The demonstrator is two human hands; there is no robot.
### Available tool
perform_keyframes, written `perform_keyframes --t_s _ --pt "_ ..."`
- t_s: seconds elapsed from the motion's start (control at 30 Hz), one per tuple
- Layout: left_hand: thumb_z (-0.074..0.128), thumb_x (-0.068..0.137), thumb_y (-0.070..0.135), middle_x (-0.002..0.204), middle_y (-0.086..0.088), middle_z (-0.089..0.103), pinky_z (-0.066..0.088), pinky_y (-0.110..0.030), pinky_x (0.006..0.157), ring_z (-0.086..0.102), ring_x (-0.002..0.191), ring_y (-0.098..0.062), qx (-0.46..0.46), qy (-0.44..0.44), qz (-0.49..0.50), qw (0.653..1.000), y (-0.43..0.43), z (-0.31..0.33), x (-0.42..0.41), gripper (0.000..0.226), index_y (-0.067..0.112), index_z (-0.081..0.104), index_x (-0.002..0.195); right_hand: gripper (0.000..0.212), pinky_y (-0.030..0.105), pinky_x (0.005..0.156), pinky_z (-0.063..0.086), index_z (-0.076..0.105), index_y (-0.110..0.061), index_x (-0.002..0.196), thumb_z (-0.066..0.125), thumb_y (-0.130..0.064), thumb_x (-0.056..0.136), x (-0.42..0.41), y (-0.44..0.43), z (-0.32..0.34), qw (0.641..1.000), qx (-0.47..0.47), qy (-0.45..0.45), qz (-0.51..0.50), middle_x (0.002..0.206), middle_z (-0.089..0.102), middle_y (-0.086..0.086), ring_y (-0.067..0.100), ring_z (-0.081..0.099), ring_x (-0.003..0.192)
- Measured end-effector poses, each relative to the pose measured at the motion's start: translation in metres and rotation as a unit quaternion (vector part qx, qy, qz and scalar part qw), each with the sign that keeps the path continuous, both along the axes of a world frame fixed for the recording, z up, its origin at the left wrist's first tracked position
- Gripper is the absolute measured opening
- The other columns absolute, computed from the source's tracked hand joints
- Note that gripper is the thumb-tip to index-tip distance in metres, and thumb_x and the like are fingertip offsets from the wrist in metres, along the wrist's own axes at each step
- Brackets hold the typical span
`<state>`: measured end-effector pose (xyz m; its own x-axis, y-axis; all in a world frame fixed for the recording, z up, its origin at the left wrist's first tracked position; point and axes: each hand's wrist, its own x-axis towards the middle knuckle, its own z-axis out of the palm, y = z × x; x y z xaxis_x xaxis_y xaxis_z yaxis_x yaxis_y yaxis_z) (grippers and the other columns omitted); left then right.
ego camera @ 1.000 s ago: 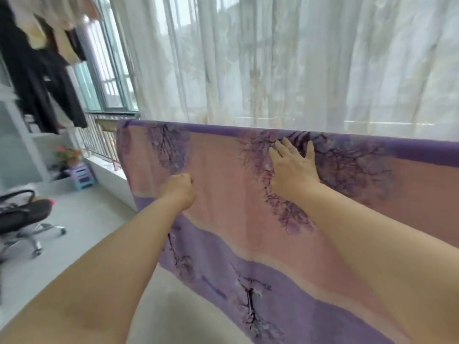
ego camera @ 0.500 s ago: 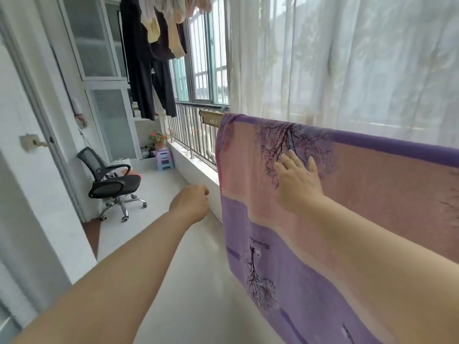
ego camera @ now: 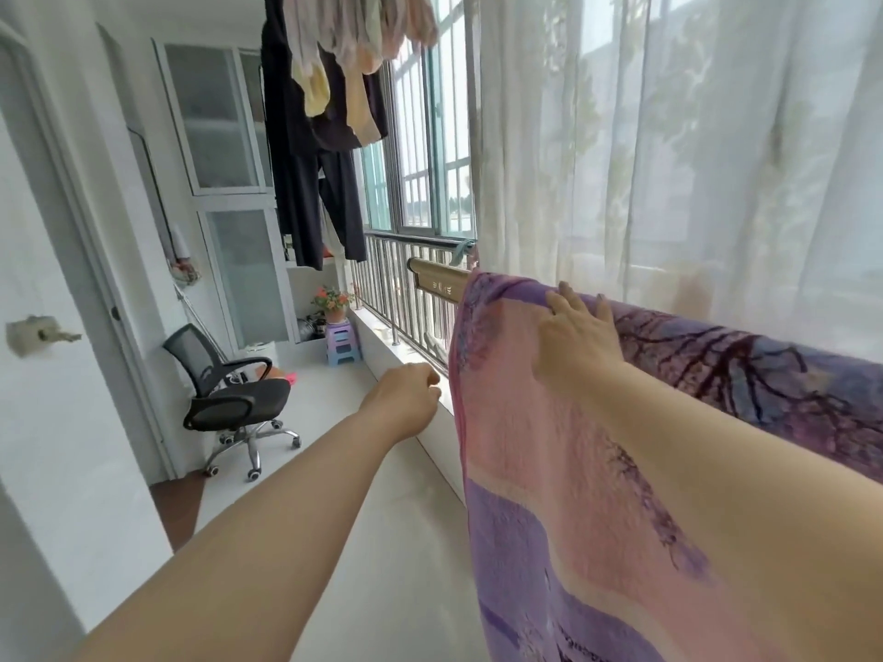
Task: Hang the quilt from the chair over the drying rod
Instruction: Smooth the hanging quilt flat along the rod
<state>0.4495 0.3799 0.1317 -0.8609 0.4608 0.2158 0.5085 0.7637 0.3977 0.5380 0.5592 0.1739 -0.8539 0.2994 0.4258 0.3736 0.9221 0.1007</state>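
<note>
The pink and purple quilt (ego camera: pixel 535 461) with dark tree prints hangs draped over the gold drying rod (ego camera: pixel 437 283), whose bare end sticks out to the left of the cloth. My right hand (ego camera: pixel 576 334) lies flat on the quilt near its top left corner, fingers spread up to the fold. My left hand (ego camera: pixel 406 396) hovers in the air just left of the quilt's hanging edge, fingers loosely curled, holding nothing. The black office chair (ego camera: pixel 229 389) stands bare by the left wall.
A metal railing (ego camera: pixel 396 289) and low ledge run under the window. White sheer curtains (ego camera: pixel 669 136) hang behind the rod. Dark and pale clothes (ego camera: pixel 325 112) hang overhead. A purple stool (ego camera: pixel 341 344) with a flower pot stands in the far corner.
The view has swung left, bringing the quilt's left edge and the chair into sight. My left hand has come off the quilt and now sits beside its edge. My right hand stays pressed on it.
</note>
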Motion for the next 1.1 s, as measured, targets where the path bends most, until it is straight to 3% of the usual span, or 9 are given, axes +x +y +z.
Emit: perform_keyframes --t_s 0.13,0.2,0.3,0.47,0.57,0.7,0.9,1.0,1.1 --pt "0.047 0.097 0.024 0.127 -0.008 0.061 0.046 -0.037 0.096 0.056 0.114 -0.026 0.015 0.014 -0.019 1.000 0.023 0.017 -0.045 0.033 0.013 0.059 0.126 0.054 0.051 0.115 0.017 0.040 -0.012 0.138 0.048 -0.017 0.085 -0.049 0.009 0.013 0.999 0.015 0.008 -0.032 0.146 0.036 0.009 0.026 0.022 0.142" --pt "0.046 0.096 0.024 0.124 -0.008 0.062 0.047 -0.039 0.094 0.057 0.111 -0.026 0.022 0.026 -0.026 0.999 0.033 0.023 -0.068 0.031 0.014 0.060 0.122 0.045 0.047 0.105 0.029 0.046 -0.011 0.131 0.046 -0.017 0.086 -0.066 0.016 0.015 0.998 0.019 0.011 -0.060 0.131 0.049 0.008 0.027 0.041 0.127" --pt "0.044 0.096 0.023 0.122 -0.007 0.062 0.048 -0.036 0.089 0.057 0.108 -0.026 0.034 0.050 -0.043 0.997 0.052 0.032 -0.107 0.030 0.014 0.060 0.120 0.035 0.040 0.091 0.035 0.050 -0.010 0.122 0.043 -0.018 0.089 -0.091 0.029 0.017 0.995 0.010 0.015 -0.099 0.119 0.056 0.007 0.027 0.053 0.110" --pt "0.042 0.094 0.017 0.132 -0.012 0.056 0.045 -0.040 0.093 0.053 0.117 -0.032 0.036 0.091 -0.094 0.991 0.090 0.042 -0.172 0.038 0.015 0.050 0.132 0.044 0.036 0.076 0.032 0.053 -0.011 0.119 0.028 -0.042 0.099 -0.124 0.045 0.010 0.987 0.012 0.039 -0.157 0.116 0.060 0.007 0.026 0.057 0.105" --pt "0.042 0.090 0.007 0.146 -0.010 0.042 0.039 -0.043 0.100 0.043 0.130 -0.032 0.028 0.119 -0.146 0.982 0.111 0.053 -0.205 0.053 0.018 0.035 0.142 0.044 0.035 0.076 0.034 0.053 -0.011 0.118 0.028 -0.043 0.100 -0.135 0.048 0.005 0.982 0.071 0.043 -0.169 0.113 0.061 0.007 0.025 0.057 0.100" --pt "0.040 0.087 -0.002 0.158 -0.007 0.020 0.022 -0.042 0.116 0.019 0.145 -0.026 -0.058 0.148 -0.254 0.954 0.138 0.063 -0.241 0.076 0.023 0.012 0.152 0.037 0.035 0.073 0.035 0.051 -0.014 0.118 0.030 -0.039 0.100 -0.143 0.049 -0.002 0.970 0.136 0.046 -0.195 0.107 0.063 0.005 0.024 0.059 0.092" --pt "0.048 0.085 0.008 0.143 -0.007 0.042 0.030 -0.041 0.110 0.037 0.133 -0.028 -0.087 0.176 -0.314 0.929 0.175 0.054 -0.278 0.054 0.020 0.038 0.137 0.041 0.040 0.081 0.041 0.051 -0.012 0.132 0.048 -0.023 0.092 -0.131 0.051 -0.019 0.954 0.149 0.054 -0.255 0.113 0.066 0.007 0.029 0.061 0.093" --pt "0.044 0.085 0.007 0.135 -0.008 0.047 0.032 -0.041 0.108 0.040 0.127 -0.032 -0.080 0.195 -0.295 0.932 0.184 0.052 -0.270 0.041 0.018 0.045 0.125 0.042 0.042 0.085 0.039 0.051 -0.010 0.131 0.040 -0.027 0.094 -0.113 0.050 -0.023 0.948 0.133 0.073 -0.278 0.118 0.064 0.009 0.031 0.060 0.098" --pt "0.043 0.087 0.006 0.134 -0.009 0.047 0.029 -0.041 0.107 0.039 0.127 -0.031 -0.074 0.208 -0.284 0.933 0.190 0.048 -0.257 0.043 0.015 0.043 0.129 0.050 0.044 0.091 0.037 0.048 -0.012 0.133 0.025 -0.031 0.093 -0.099 0.047 -0.026 0.944 0.123 0.070 -0.299 0.125 0.060 0.009 0.031 0.056 0.107"
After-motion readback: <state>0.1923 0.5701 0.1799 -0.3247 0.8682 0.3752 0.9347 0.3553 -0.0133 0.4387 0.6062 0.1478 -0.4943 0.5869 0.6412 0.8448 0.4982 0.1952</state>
